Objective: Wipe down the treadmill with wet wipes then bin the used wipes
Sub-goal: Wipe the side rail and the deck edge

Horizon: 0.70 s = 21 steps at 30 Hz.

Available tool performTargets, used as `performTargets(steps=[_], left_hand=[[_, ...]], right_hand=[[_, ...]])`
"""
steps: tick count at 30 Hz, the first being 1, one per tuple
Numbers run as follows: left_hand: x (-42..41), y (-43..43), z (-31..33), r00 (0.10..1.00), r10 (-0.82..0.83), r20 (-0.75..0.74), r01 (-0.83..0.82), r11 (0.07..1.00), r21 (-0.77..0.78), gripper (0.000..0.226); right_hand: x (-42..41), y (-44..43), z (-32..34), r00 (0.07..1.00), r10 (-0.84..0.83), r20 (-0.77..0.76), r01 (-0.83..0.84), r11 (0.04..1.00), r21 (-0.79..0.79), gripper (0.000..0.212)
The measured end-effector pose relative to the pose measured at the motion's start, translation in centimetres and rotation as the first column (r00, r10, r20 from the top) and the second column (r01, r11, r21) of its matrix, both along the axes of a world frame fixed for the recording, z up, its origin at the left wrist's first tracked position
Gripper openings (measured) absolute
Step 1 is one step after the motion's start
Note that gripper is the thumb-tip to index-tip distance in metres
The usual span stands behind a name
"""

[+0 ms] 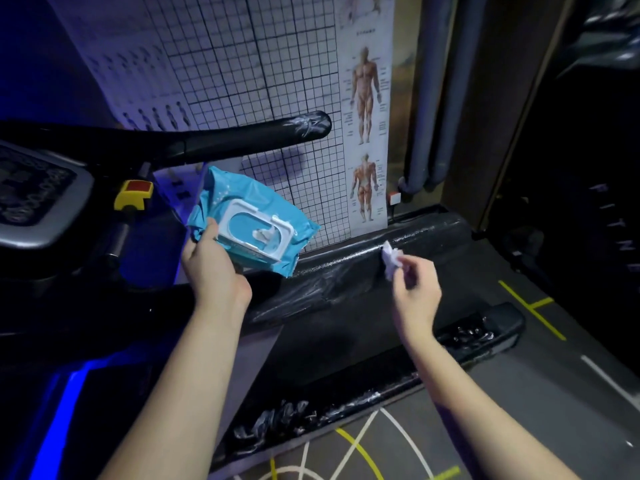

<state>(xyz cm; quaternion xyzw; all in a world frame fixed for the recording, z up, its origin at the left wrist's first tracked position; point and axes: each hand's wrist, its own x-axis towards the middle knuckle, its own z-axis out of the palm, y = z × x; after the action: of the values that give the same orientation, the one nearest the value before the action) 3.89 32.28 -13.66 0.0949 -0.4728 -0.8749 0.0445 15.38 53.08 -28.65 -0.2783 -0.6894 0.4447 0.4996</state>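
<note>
My left hand (213, 268) grips a blue pack of wet wipes (249, 221) by its lower left side; the white lid is flipped open and a wipe pokes out of the slot. My right hand (414, 278) pinches a crumpled white wipe (390, 258) at the fingertips, above the far side rail (346, 271) of the black treadmill. Wet streaks shine on that rail, on the near side rail (346, 407) and on the tip of the black handrail (242, 136). The dark running belt (346, 337) lies between the rails.
The treadmill console (38, 195) with a yellow and red safety key (133, 195) is at the left. A grid wall with an anatomy poster (365, 133) stands behind. Grey floor with yellow and white lines (533, 306) spreads to the right. Dark equipment fills the far right.
</note>
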Motion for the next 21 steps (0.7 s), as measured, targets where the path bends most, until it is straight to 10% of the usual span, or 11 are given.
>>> performTargets(steps=[6,12,21], left_hand=[[-0.2,-0.9,0.1,0.999,0.03,0.015,-0.03,1.0,-0.005,0.026],[-0.5,-1.1,0.2,0.999,0.034,0.019,-0.034,0.999,-0.014,0.031],[-1.6,-3.4,-0.2,0.995,0.101,-0.006,-0.101,0.995,0.021,0.03]], right_hand=[[-2.1,-3.5,-2.8,0.991,0.051,0.126,-0.068,0.989,0.134,0.031],[-1.1,-10.6,-5.1,0.818,0.531,0.221,-0.57,0.802,0.179,0.019],[-2.5,-4.1,1.0,0.997,0.07,-0.024,-0.071,0.996,-0.062,0.026]])
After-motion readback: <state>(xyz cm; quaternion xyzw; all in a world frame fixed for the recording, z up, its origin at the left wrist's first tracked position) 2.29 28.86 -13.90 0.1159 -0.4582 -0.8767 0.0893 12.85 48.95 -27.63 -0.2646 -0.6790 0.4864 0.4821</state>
